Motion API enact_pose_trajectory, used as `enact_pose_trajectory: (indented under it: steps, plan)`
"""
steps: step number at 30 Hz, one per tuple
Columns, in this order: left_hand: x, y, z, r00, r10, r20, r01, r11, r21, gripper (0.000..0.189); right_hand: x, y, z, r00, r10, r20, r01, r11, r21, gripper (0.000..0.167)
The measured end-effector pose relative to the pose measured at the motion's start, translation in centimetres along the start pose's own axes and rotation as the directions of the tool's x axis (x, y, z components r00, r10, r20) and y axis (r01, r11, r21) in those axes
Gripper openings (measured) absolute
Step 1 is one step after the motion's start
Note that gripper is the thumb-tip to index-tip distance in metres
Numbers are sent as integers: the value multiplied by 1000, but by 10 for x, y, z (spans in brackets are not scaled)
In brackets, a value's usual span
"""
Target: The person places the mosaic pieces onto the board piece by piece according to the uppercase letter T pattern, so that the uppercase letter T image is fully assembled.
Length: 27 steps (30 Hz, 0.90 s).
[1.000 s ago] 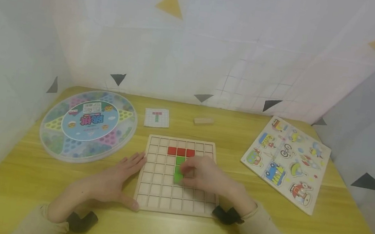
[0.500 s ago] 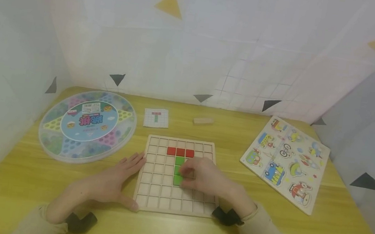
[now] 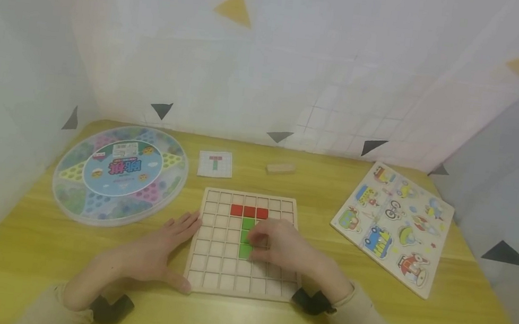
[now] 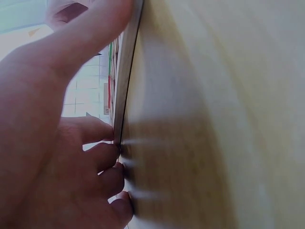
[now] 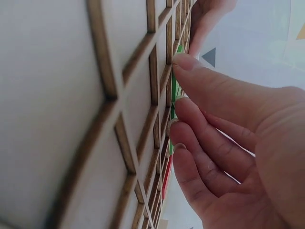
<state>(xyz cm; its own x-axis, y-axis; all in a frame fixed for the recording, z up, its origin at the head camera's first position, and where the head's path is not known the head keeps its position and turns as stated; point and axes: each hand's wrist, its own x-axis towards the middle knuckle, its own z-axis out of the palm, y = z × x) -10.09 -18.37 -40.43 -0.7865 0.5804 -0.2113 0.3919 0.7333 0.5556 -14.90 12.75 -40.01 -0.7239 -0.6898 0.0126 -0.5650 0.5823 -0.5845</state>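
Note:
A wooden grid board lies on the table. Three red square tiles form a row near its far side, with a column of green square tiles running down from the middle one. My right hand is over the board; thumb and fingertips are at the lowest green tile and appear to pinch it. In the right wrist view, green shows between thumb and fingers, whose tips hide part of the column. My left hand rests spread along the board's left edge, thumb at the near corner.
Behind the board lie a pattern card with a red and green T and a small wooden block. A round Chinese checkers box stands left, a wooden picture puzzle right. White sheeting encloses the table's back and sides.
The right thumb and fingers stay at the lowest green tile, which shows slightly lower and more fully. The left hand keeps its place; the whole view shifts a little.

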Motion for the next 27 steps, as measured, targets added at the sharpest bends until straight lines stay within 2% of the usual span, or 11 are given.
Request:
enact_pose_trajectory:
  steps: [7,15,18,23,27]
  plan:
    - [1,0,0,1000,6,-8,-6,1000,2,131,0,0,-1,998,-53,-23,53,999,1,26]
    - [1,0,0,1000,-8,0,8,1000,-8,131,-2,2,-4,998,-54,9,54,998,-18,25]
    - [0,-1,0,1000,-5,1,5,1000,-9,131,-3,5,-7,999,-46,1,46,999,25,24]
    - [-1,0,0,1000,-2,-3,2,1000,-14,131,-7,10,-18,999,13,-53,-10,998,69,23]
    - [-1,0,0,1000,1,-5,-1,1000,-10,132,-13,12,-35,986,95,-135,-89,995,52,27]
